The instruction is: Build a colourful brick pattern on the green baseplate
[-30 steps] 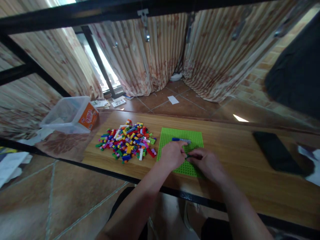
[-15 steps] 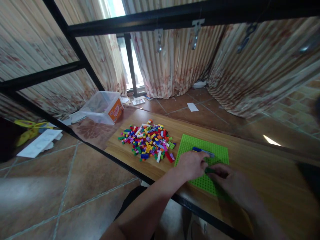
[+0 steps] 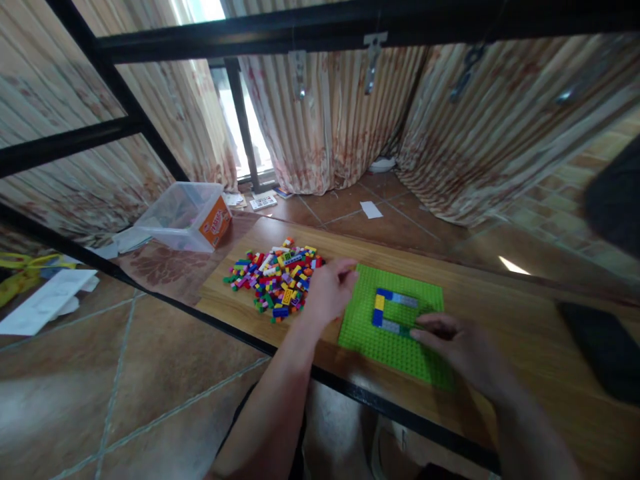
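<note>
On the wooden table lies a green baseplate bearing a U-shaped outline of bricks. A yellow brick sits between blue ones on its left side, and grey bricks run along the upper row. At the right end of the lower row is a dark green brick. The thumb and fingers of my right hand pinch its outer end. My left hand hovers between the baseplate and a pile of mixed bricks, fingers loosely bent and apart, nothing visible in them.
Behind the pile, a clear plastic box with an orange label stands to the left. A black flat object lies on the table at the right. A black metal bar follows the table's near edge; another frame bar crosses above.
My left hand has moved left off the baseplate toward the brick pile, uncovering the brick outline. My right hand stays by the dark green brick, now in line with the lower row. The view has shifted right.
</note>
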A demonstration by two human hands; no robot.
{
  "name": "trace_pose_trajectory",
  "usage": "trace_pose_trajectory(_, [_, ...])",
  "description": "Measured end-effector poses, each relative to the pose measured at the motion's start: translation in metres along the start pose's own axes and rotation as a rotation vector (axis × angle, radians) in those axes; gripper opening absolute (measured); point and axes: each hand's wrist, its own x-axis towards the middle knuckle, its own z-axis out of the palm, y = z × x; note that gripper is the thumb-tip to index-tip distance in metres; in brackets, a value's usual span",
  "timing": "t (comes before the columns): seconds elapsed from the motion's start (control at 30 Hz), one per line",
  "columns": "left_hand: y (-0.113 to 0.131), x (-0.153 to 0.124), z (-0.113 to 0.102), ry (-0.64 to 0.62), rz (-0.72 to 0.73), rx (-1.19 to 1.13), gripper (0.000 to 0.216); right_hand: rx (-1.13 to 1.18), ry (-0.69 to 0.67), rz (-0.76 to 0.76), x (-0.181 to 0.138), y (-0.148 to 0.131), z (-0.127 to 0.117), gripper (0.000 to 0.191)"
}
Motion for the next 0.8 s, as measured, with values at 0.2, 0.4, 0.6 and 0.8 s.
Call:
trace_pose_trajectory(0.2, [-0.004,-0.009,-0.086,0.063,-0.267,0.432,0.012,0.34,0.557,0.047,0.004,-0.01,-0.021,0.019])
trace_pose_trajectory(0.4, [-0.007,-0.021,-0.109,-0.044,-0.432,0.649,0.013,0.396,0.684,0.139,0.008,-0.013,-0.019,0.016])
trace_pose_trajectory(0.6, [-0.016,-0.021,-0.097,-0.115,-0.437,0.725,0.022,0.356,0.609,0.155,0.011,-0.01,-0.013,0.014])
trace_pose_trajectory(0.8, [-0.019,-0.021,-0.091,-0.15,-0.442,0.811,0.02,0.331,0.608,0.151,0.01,-0.019,-0.011,0.015])
